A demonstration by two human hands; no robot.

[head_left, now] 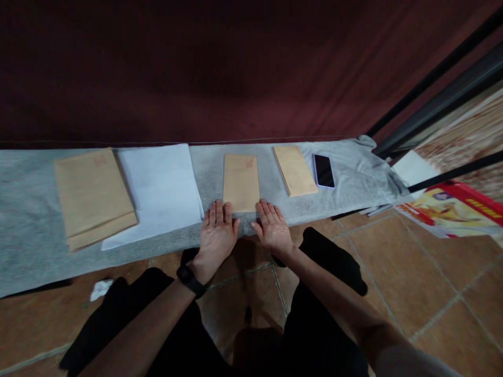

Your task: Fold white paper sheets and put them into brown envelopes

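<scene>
My left hand (216, 232) and my right hand (272, 228) lie flat, palms down, on a grey cloth-covered table (31, 251). Their fingertips rest at the near corners of a brown envelope (241, 182) that lies between them. Both hands have fingers stretched out and hold nothing. A black watch sits on my left wrist. To the right lies a second brown envelope (294, 169). At the far left is a stack of larger brown envelopes (92, 195), with a stack of white paper (159, 189) beside it.
A black phone (324, 170) lies to the right of the second envelope. A dark red curtain hangs behind the table. Tiled floor shows below, with a crumpled white scrap (100, 288) and a colourful printed box (456, 209) at right.
</scene>
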